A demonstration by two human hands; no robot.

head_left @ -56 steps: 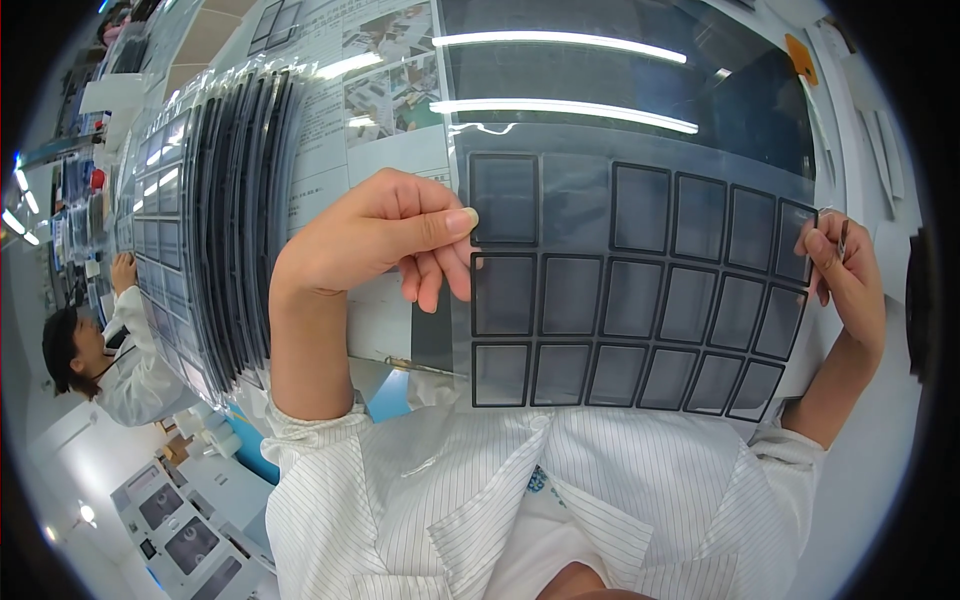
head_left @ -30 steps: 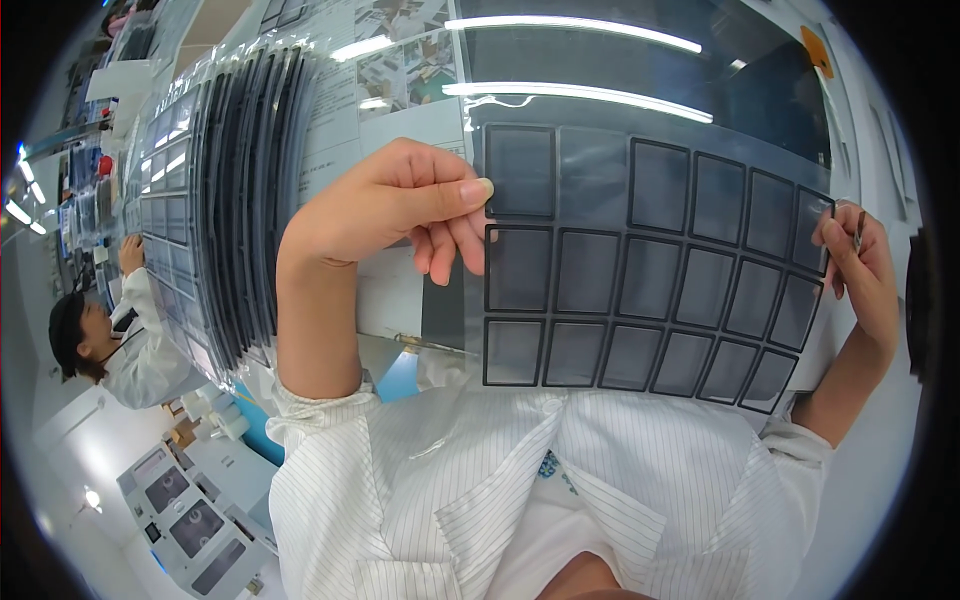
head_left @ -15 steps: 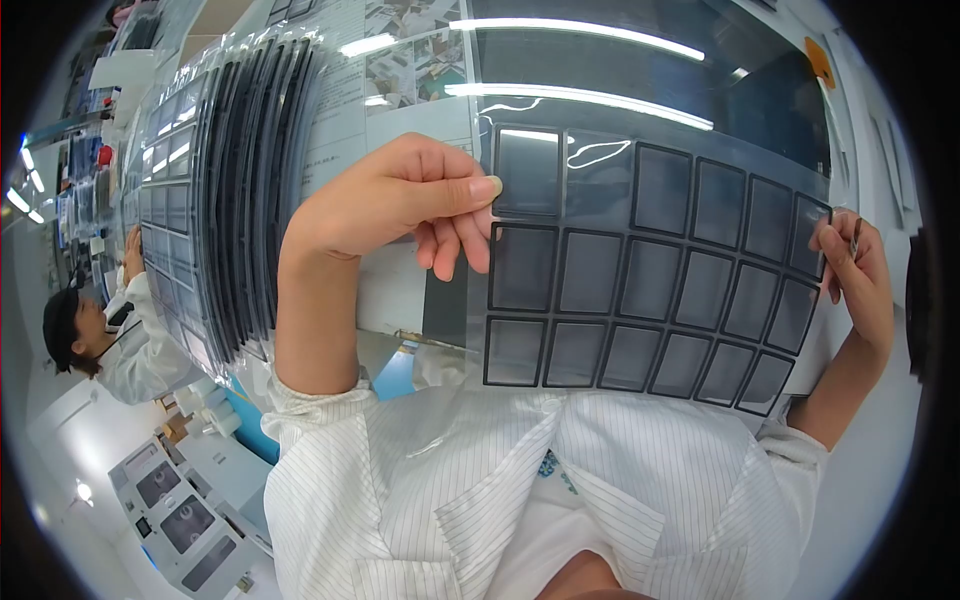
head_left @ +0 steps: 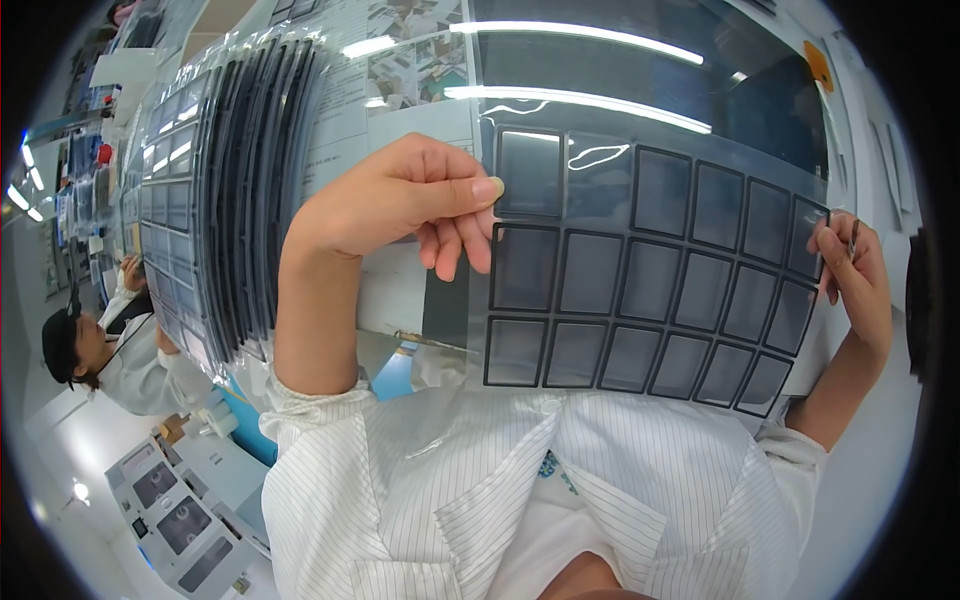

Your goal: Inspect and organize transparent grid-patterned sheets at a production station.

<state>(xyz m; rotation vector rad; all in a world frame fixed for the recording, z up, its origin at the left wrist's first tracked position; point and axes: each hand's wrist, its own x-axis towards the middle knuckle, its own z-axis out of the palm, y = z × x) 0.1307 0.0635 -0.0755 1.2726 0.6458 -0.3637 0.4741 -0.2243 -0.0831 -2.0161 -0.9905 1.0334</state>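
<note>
Between my two hands a clear plastic sheet (head_left: 600,183) is held up, tilted, in front of my chest. Rows of dark-framed grey rectangles (head_left: 659,279) cover it; the second place in its top row shows bare film. My left hand (head_left: 425,205) pinches the left edge between thumb and index finger, the other fingers loosely curled behind. At the right edge, my right hand (head_left: 850,262) has thumb and fingers closed on the sheet. A thin dark tool (head_left: 855,238) sticks up by its fingers; its kind is too small to make out.
To the left stands a thick stack of similar sheets (head_left: 240,190) in clear film. A printed paper with photos (head_left: 415,60) lies under clear covering, beside a dark glossy surface (head_left: 620,65) reflecting lamps. A co-worker (head_left: 135,355) is beyond the stack, near a white machine (head_left: 175,515).
Both my hands and the sheet stay almost still. The co-worker's arms have shifted, and one hand is now raised by the stack.
</note>
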